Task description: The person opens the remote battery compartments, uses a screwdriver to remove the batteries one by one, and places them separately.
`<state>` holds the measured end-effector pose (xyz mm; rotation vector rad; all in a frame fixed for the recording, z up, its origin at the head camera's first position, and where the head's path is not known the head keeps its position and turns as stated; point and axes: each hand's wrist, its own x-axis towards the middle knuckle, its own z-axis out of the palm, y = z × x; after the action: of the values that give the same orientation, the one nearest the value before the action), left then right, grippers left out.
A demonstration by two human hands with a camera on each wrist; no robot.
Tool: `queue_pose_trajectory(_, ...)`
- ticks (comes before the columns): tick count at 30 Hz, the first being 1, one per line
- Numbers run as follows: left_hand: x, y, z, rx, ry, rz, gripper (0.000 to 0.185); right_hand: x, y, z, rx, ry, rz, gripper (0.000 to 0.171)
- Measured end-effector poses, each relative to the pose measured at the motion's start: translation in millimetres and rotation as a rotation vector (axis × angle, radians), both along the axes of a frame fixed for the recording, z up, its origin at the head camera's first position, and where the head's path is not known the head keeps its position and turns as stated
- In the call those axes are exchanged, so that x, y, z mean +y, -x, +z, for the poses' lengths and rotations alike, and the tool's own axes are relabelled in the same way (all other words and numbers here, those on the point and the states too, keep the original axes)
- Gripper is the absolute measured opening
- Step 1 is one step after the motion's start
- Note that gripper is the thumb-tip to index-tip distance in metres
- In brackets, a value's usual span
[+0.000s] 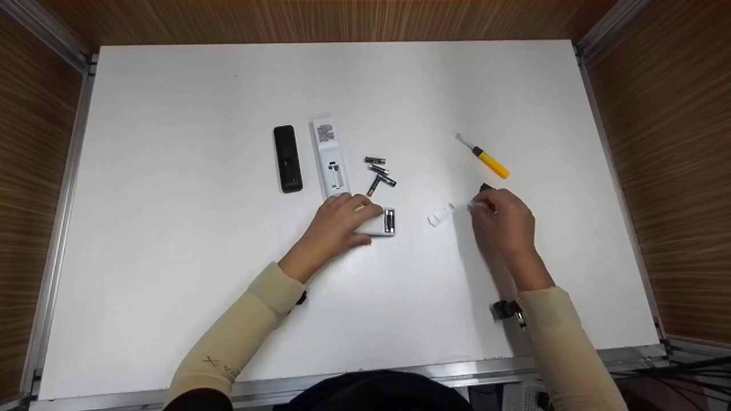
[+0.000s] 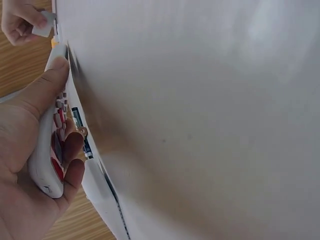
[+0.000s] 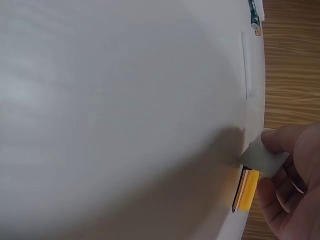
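My left hand point(image 1: 341, 221) grips a white remote control point(image 1: 372, 227) by its sides. Its back faces up, and two batteries point(image 1: 389, 221) lie side by side in the uncovered compartment at its right end. In the left wrist view, the buttons point(image 2: 59, 125) of this remote face the curled fingers. Over to the right, my right hand point(image 1: 505, 220) pinches a small white battery cover point(image 3: 264, 159) between thumb and fingers, above the tabletop. Another white cover point(image 1: 440, 215) lies on the table between the two hands.
Beyond my left hand lie a long white remote point(image 1: 330, 154), its battery slot bare, and a black remote point(image 1: 288, 158). Several loose batteries point(image 1: 378, 169) sit right of them. A yellow-handled screwdriver point(image 1: 491, 162) and a small black piece point(image 1: 485, 187) lie beyond my right hand.
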<state>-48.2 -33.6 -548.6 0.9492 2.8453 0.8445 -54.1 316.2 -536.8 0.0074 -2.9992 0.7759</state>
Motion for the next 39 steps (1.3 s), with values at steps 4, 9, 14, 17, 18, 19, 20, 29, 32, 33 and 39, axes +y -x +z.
queue_pose_trajectory(4,2,1.9,0.0,-0.01,0.019,-0.007,0.056,-2,0.9,-1.9,0.04,-0.092,0.056,0.018)
queue_pose_trajectory(9,3,3.2,1.9,-0.031,0.038,-0.01,0.055,0,-1.2,-5.5,0.019,-0.096,0.09,0.021)
queue_pose_trajectory(14,4,3.0,3.7,-0.04,0.05,-0.003,0.051,3,-3.5,-7.4,0.015,-0.088,0.127,0.015)
queue_pose_trajectory(17,5,2.8,4.3,-0.027,0.059,-0.002,0.048,4,-3.6,-8.0,0.014,-0.096,0.139,0.013)
queue_pose_trajectory(18,6,2.9,4.7,-0.021,0.065,-0.002,0.047,4,-3.3,-7.7,0.012,-0.097,0.141,0.012)
queue_pose_trajectory(19,6,3.1,5.1,-0.015,0.071,-0.004,0.046,5,-2.6,-7.3,0.01,-0.097,0.142,0.012)
queue_pose_trajectory(20,6,3.3,5.5,-0.008,0.076,-0.005,0.046,4,-1.7,-6.2,0.011,-0.093,0.143,0.011)
queue_pose_trajectory(29,9,5.0,7.5,-0.007,0.134,-0.002,0.047,5,35.2,10.7,0.068,-0.064,0.105,0.018)
queue_pose_trajectory(32,9,5.5,7.7,-0.013,0.142,-0.006,0.048,8,52.0,13.7,0.064,-0.094,0.077,0.024)
queue_pose_trajectory(33,10,5.7,7.9,-0.015,0.141,-0.007,0.048,9,57.3,14.7,0.048,-0.111,0.063,0.027)
queue_pose_trajectory(39,12,5.8,8.5,-0.022,0.153,-0.007,0.047,18,80.8,15.4,-0.126,-0.188,-0.025,0.046)
